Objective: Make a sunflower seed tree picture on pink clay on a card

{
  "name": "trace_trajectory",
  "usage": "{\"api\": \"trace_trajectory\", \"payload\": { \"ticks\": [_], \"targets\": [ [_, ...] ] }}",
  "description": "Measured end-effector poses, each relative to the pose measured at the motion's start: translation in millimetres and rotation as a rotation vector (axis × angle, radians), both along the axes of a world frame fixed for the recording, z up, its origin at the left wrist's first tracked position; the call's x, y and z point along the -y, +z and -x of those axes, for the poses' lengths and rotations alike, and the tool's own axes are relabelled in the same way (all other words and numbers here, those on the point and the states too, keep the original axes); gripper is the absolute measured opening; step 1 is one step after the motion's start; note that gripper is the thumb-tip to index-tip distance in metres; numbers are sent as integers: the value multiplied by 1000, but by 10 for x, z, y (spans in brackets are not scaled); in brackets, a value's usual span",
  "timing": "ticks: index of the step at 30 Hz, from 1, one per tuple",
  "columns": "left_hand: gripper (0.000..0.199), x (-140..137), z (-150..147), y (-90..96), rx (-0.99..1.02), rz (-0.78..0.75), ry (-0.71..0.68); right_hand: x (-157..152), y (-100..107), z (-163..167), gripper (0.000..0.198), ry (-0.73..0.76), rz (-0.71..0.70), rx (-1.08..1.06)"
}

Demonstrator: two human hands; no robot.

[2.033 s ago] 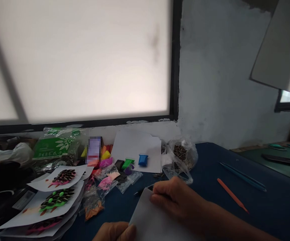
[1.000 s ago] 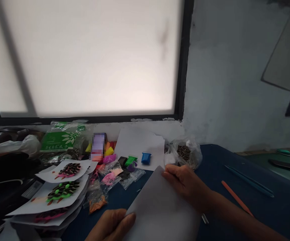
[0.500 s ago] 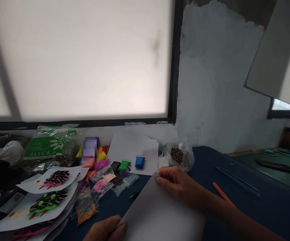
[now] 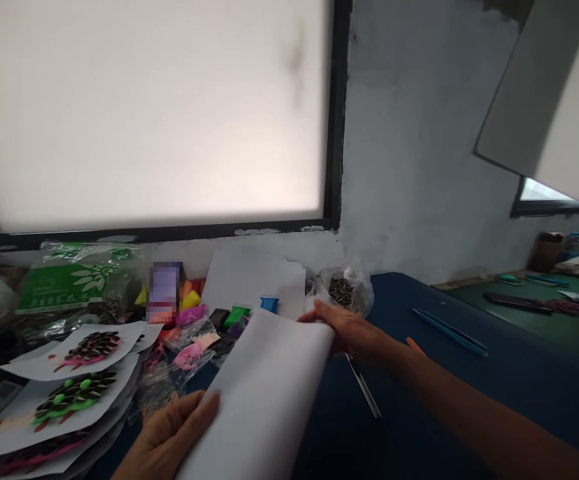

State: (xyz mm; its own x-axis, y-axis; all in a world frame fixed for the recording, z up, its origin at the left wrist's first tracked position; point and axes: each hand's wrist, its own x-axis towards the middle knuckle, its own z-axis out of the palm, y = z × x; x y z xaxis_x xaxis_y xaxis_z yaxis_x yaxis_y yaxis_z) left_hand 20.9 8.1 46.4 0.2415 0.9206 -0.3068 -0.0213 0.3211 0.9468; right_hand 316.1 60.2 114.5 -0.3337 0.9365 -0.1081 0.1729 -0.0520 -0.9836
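A blank white sheet of paper (image 4: 262,383) is held up in front of me, with its right side curving over. My left hand (image 4: 172,430) pinches its left edge, thumb on top. At the upper right corner my right hand (image 4: 347,330) grips the paper, its fingers partly behind the sheet. Behind the paper, a blue clay packet (image 4: 269,305) and a green clay packet (image 4: 237,316) show near a white sheet (image 4: 254,277) against the wall.
Papers with seed-and-clay hedgehog figures (image 4: 74,400) are stacked at left. A green seed bag (image 4: 69,283) lies behind them. A clear bag of dark seeds (image 4: 342,291), blue tweezers (image 4: 449,331), an orange stick (image 4: 414,345) and a thin metallic tool (image 4: 363,387) lie on the blue tabletop (image 4: 449,393).
The paper has been raised and turned, now covering part of the blue packet. Both hands moved up with it, and the metallic tool has come into sight. My view shifted slightly right.
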Motion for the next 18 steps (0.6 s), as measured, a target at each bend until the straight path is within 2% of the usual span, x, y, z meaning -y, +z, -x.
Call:
{"api": "trace_trajectory", "payload": {
  "ticks": [3, 6, 8, 12, 15, 18],
  "targets": [
    [64, -29, 60, -44, 27, -37, 135, 27, -34, 56, 65, 47, 70, -136],
    [65, -30, 75, -80, 30, -118, 263, 201, -154, 250, 67, 166, 181, -295],
    [64, -10, 49, -90, 16, -204, 328, 377, -265, 421, 66, 283, 201, -246],
    [58, 40, -54, -42, -5, -287, 326, 674, -458, 698, 69, 363, 261, -322],
    [64, 51, -113, 56, 2, -259, 341, 740, -506, 776, 64, 279, 312, -314],
    [69, 35, -119, 170, 46, -190, 330, 732, -453, 767, 61, 160, 382, -266]
  ]
}}
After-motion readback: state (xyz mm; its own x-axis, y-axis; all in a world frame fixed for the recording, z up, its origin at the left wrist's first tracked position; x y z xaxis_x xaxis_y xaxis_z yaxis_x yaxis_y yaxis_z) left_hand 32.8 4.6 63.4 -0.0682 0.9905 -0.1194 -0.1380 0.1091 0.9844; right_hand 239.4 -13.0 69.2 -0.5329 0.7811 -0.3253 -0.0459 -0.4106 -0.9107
